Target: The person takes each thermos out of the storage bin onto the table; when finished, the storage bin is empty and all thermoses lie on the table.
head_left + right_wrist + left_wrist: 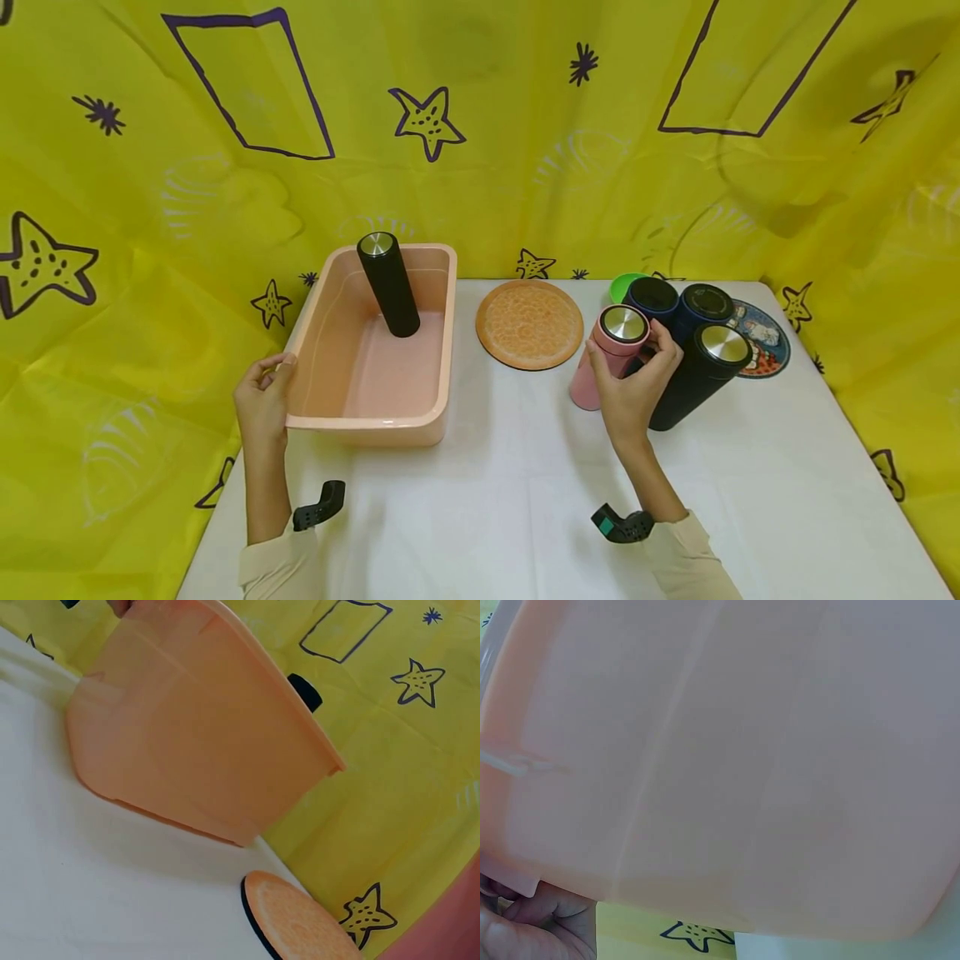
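Note:
My left hand [262, 400] grips the near left corner of a peach plastic tub [375, 422] by its rim; the tub's outer wall [727, 765] fills most of the left wrist view. Inside the tub stands a black bottle [395, 292] with a silver-topped lid. With thumb and fingers, my right hand [636, 396] holds a pink bottle [588, 385] around its upper part, just under the silver lid. That pink bottle [446, 919] shows only as an edge in the right wrist view. Beside it, a black bottle [686, 387] with a silver lid stands right of my hand.
Two dark blue bottles, one with its lid [707, 302] facing up, stand behind the black one. A round orange-patterned mat [529, 325] lies between tub and bottles. A blue patterned round mat [776, 342] and a green round item [621, 286] lie behind the bottles. Yellow cloth [495, 200] hangs behind.

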Demonstrator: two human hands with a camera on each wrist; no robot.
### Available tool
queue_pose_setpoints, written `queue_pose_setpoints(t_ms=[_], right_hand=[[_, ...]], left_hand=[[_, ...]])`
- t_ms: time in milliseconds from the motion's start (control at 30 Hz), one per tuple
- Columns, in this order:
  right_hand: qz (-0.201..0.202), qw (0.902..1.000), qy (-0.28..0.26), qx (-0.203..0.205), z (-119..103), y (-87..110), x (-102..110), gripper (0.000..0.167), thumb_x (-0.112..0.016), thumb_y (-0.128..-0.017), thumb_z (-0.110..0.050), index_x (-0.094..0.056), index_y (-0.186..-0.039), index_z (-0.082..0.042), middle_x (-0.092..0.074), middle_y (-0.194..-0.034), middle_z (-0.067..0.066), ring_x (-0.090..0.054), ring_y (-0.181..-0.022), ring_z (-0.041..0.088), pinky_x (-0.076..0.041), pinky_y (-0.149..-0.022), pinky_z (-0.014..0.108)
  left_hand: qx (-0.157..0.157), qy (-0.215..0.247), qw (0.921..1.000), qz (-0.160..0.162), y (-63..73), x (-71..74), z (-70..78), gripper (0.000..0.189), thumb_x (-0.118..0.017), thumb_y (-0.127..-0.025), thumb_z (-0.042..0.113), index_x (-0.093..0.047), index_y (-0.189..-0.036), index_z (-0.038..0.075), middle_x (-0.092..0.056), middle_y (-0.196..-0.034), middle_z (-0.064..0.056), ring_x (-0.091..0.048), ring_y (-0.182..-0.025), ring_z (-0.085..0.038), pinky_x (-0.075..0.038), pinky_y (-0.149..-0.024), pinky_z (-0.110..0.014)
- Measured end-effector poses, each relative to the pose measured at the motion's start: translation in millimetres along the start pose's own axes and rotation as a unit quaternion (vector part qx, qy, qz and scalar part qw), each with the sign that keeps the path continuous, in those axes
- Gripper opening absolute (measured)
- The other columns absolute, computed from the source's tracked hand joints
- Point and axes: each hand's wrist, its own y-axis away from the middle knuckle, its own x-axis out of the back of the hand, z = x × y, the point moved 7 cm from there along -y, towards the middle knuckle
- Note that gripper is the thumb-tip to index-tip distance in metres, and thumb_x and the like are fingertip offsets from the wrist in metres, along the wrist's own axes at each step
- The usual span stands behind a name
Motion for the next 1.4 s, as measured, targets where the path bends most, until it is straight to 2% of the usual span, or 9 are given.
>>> queue_pose_setpoints(t_ms=[367,533,767,967,1233,1400], right_hand=[[0.006,0.9999,-0.001,0.010,-3,-0.8,2,0.081,-0.087,-0.073,-0.014,-0.040,-0.139,-0.009,-0.041,-0.135,0.016,-0.039,-0.124,0.012,-0.037,-0.099,0.022],[0.012,0.9998,0.006,0.016,-5,-2.5,3,0.081,-0.086,-0.072,-0.010,-0.041,-0.138,-0.003,-0.041,-0.133,0.020,-0.038,-0.125,0.014,-0.037,-0.101,0.024],[0.040,0.9981,0.002,0.048,-45,-7.6,8,0.072,-0.084,-0.071,-0.001,-0.043,-0.130,0.010,-0.043,-0.126,0.032,-0.040,-0.122,0.024,-0.036,-0.102,0.034],[0.060,0.9955,-0.010,0.073,-45,-14.9,11,0.071,-0.085,-0.070,-0.006,-0.048,-0.128,0.006,-0.046,-0.128,0.025,-0.039,-0.124,0.021,-0.032,-0.102,0.040],[0.075,0.9864,-0.087,0.117,-88,-29.2,8,0.062,-0.082,-0.076,-0.020,-0.052,-0.123,0.007,-0.050,-0.126,0.015,-0.041,-0.121,0.024,-0.031,-0.103,0.037],[0.054,0.9812,-0.131,0.131,-111,-35.0,-9,0.060,-0.080,-0.079,-0.023,-0.052,-0.121,0.008,-0.050,-0.123,0.015,-0.042,-0.118,0.022,-0.033,-0.103,0.040]], left_hand=[[0.005,-0.012,0.9999,-0.002,-0.6,0.5,-0.8,0.019,-0.072,-0.090,0.026,-0.068,-0.101,0.012,-0.060,-0.067,0.009,-0.059,-0.059,-0.007,-0.051,-0.051,-0.021],[0.002,-0.010,0.9999,-0.002,-0.9,0.4,-0.5,0.019,-0.072,-0.089,0.026,-0.068,-0.101,0.012,-0.060,-0.066,0.009,-0.059,-0.058,-0.007,-0.051,-0.051,-0.021],[0.004,-0.008,1.0000,-0.003,-0.9,0.1,-0.5,0.021,-0.072,-0.089,0.027,-0.068,-0.102,0.011,-0.059,-0.066,0.009,-0.059,-0.059,-0.007,-0.051,-0.051,-0.020],[0.002,-0.001,1.0000,-0.005,-1.4,-0.5,-0.8,0.020,-0.072,-0.089,0.026,-0.068,-0.102,0.011,-0.060,-0.066,0.008,-0.059,-0.058,-0.007,-0.051,-0.051,-0.020],[0.007,-0.011,0.9999,-0.007,-1.5,-1.4,-0.4,0.021,-0.072,-0.089,0.027,-0.068,-0.102,0.012,-0.059,-0.067,0.008,-0.059,-0.060,-0.008,-0.051,-0.052,-0.021],[0.006,-0.015,0.9999,-0.005,-1.1,-0.8,-0.1,0.021,-0.072,-0.089,0.028,-0.068,-0.102,0.012,-0.058,-0.067,0.008,-0.058,-0.061,-0.008,-0.051,-0.053,-0.021]])
